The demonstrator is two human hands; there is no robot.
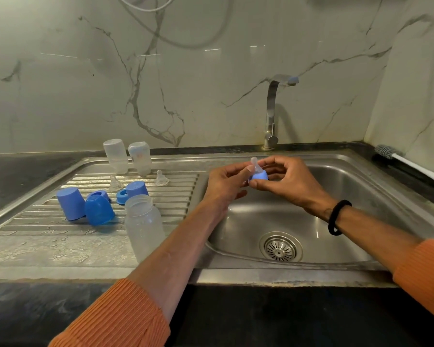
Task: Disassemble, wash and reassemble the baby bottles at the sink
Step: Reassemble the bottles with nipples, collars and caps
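Over the sink basin point(336, 196) my left hand point(226, 181) pinches a clear silicone nipple point(255, 164) that sticks up through a blue collar ring point(259, 176). My right hand point(286, 181) grips that ring from the right. An open clear bottle point(143, 221) stands upright at the drainboard's near edge. Two more clear bottles point(117, 156) point(140, 157) stand upside down at the back. Two blue caps point(70, 203) point(99, 209), another blue cap point(137, 189), two blue rings point(122, 196) point(98, 195) and two loose nipples point(115, 182) point(161, 178) lie on the drainboard point(173, 196).
The chrome tap point(273, 113) rises behind the basin, with no water running. A bottle brush point(391, 154) with a white handle lies on the dark counter at the right. The drain strainer point(280, 247) sits in the basin floor. A marble wall backs the sink.
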